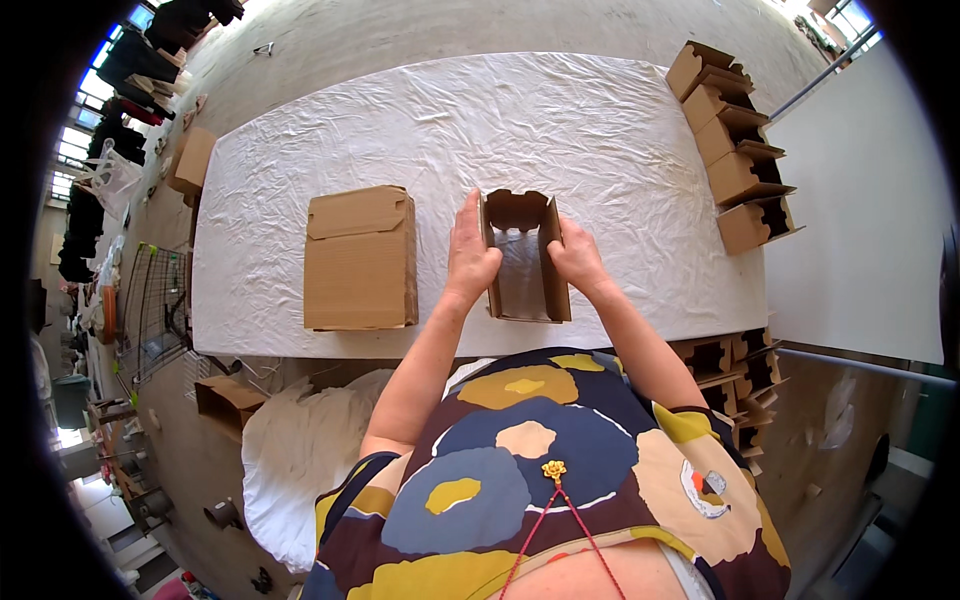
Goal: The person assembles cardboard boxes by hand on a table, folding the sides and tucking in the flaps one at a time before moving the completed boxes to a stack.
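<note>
From afar I had the left hand [472, 252] and right hand [580, 258] clamped on opposite walls of the open cardboard box [555, 293], over the white tablecloth [560, 130], right of the flat cardboard stack [360, 262].

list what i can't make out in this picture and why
Head view:
Open box: whether it touches the cloth; its walls hide its underside.
Cardboard pile: how many layers; the top piece covers them.
Boxes at lower right: partly hidden by cloth and sleeve.
Dark items at upper left: too small, cut off by the edge.
</note>
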Tool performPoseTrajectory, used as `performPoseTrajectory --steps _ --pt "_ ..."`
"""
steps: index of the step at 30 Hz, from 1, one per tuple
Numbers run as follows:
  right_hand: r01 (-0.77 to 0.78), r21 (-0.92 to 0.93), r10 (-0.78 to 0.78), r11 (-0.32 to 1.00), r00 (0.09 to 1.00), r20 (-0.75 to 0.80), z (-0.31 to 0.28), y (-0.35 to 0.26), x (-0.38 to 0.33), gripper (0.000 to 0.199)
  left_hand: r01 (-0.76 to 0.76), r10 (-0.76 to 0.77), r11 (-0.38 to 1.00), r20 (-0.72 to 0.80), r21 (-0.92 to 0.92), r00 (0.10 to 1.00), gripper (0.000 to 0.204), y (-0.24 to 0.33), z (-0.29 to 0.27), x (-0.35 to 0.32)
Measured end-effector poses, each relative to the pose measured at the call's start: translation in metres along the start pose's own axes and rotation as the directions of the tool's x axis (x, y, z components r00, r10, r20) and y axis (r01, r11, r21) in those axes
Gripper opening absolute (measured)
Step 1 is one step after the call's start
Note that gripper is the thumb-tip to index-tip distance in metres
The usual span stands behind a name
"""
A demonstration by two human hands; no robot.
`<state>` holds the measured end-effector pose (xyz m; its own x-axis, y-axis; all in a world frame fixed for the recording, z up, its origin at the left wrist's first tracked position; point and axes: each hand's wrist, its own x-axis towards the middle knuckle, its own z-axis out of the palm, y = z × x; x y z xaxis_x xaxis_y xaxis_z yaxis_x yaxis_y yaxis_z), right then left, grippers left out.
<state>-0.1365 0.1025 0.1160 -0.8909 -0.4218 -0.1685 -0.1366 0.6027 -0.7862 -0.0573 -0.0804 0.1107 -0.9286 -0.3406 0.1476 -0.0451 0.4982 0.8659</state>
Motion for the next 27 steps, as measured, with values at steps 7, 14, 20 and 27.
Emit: performPoseTrajectory --steps 7,14,20,27 --pt "0.042 0.049 -0.035 0.998 0.989 -0.145 -0.011 -0.015 0.007 0.034 -0.163 0.161 0.985 0.053 0.049 0.986 0.088 0.037 -0.011 0.002" --pt "-0.03 -0.09 0.021 0.995 0.995 -0.098 0.013 0.007 0.029 0.031 -0.126 0.135 0.933 -0.005 0.336 0.991 0.082 0.017 -0.003 0.008" --pt "-0.043 -0.112 0.033 0.993 0.995 -0.089 0.015 0.008 0.035 0.029 -0.617 0.529 0.601 0.325 0.508 0.783 0.032 0.046 -0.012 0.004" --pt "-0.108 -0.142 0.096 0.984 0.991 -0.089 0.009 -0.007 0.027 0.029 -0.417 -0.089 0.828 0.822 0.375 0.562 0.029 0.073 -0.01 -0.01"
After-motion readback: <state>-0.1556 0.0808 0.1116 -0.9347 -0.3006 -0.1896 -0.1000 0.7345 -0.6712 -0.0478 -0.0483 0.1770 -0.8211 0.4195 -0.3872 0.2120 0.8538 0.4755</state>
